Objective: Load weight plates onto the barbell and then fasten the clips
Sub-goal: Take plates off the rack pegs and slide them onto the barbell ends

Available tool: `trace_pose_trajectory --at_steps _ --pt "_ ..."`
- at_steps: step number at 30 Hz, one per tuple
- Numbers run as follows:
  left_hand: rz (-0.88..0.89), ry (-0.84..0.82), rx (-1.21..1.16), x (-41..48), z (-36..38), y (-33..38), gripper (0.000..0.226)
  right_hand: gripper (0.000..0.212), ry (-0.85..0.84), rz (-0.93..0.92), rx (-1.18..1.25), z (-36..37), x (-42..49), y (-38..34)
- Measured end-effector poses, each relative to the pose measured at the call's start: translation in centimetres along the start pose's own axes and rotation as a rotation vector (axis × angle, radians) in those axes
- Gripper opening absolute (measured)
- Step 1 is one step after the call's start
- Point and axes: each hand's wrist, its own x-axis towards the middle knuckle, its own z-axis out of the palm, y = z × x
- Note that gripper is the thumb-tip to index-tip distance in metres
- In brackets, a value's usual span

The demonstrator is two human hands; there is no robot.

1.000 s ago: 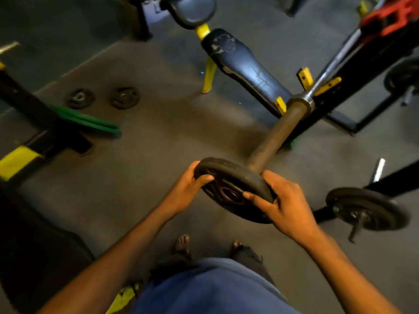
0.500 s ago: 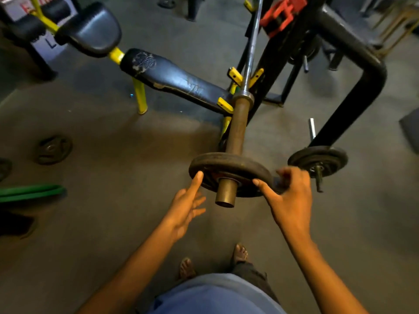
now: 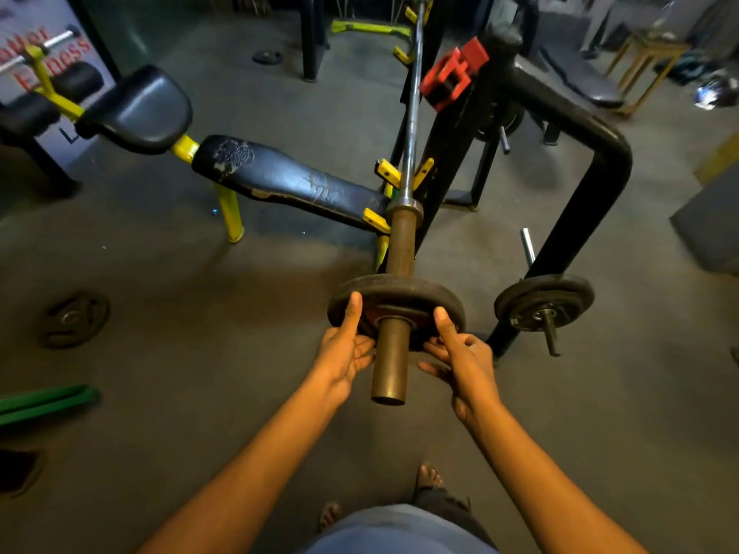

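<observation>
A black weight plate [image 3: 396, 291] sits threaded on the barbell [image 3: 401, 249] sleeve, partway along, the sleeve's end sticking out toward the person. The left hand [image 3: 344, 353] and right hand [image 3: 464, 361] press on the plate's near face — thumbs up on its rim, fingers spread loosely, not wrapped around anything. Beyond it the sleeve is bare up to the collar. A red clip [image 3: 454, 76] hangs on the black rack [image 3: 576, 201]; another plate [image 3: 544, 301] sits on a rack peg to the right — a bench [image 3: 280, 177] lies left.

Dark round weight plate [image 3: 396, 291] partway along barbell [image 3: 401, 243] sleeve; red clips [image 3: 454, 74] hanging on rack upright.
</observation>
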Motion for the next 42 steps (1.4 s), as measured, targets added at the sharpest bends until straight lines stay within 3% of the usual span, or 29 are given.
trace_pose_trajectory --at_steps 5,12,17,19,21,23,25,31,39,42 --pt "0.012 0.010 0.028 6.1 3.4 4.9 0.061 0.045 -0.019 -0.007 0.061 2.6 7.2 -4.8" --pt "0.001 -0.055 0.096 13.3 6.0 9.4 0.102 0.059 -0.055 -0.036 0.125 4.7 14.9 -8.4" --pt "0.002 -0.033 0.146 15.2 6.8 10.4 0.098 0.063 -0.041 -0.001 0.149 5.1 17.5 -9.4" --pt "-0.014 -0.057 0.180 14.8 6.4 10.2 0.092 0.057 -0.054 0.000 0.135 4.9 17.3 -9.1" --pt "0.059 0.020 0.241 14.0 6.1 10.1 0.070 0.038 -0.057 -0.024 0.104 4.5 16.4 -9.1" --pt "0.271 0.172 0.421 12.9 6.0 9.7 0.038 0.025 -0.046 -0.062 0.044 3.6 15.2 -9.2" --pt "0.508 0.233 0.603 11.3 6.0 8.9 0.029 0.021 -0.044 -0.117 -0.019 2.1 13.7 -8.9" --pt "0.778 -0.077 1.007 8.0 11.3 5.6 0.029 0.022 0.034 -0.243 -0.253 -5.7 11.8 -7.7" --pt "0.600 -0.352 1.260 12.9 22.6 -0.1 0.032 0.032 0.127 -0.231 -0.471 -19.5 18.6 -8.1" --pt "0.514 -0.391 1.333 16.7 27.3 -2.6 0.034 0.018 0.122 -0.205 -0.523 -24.6 23.1 -8.4"
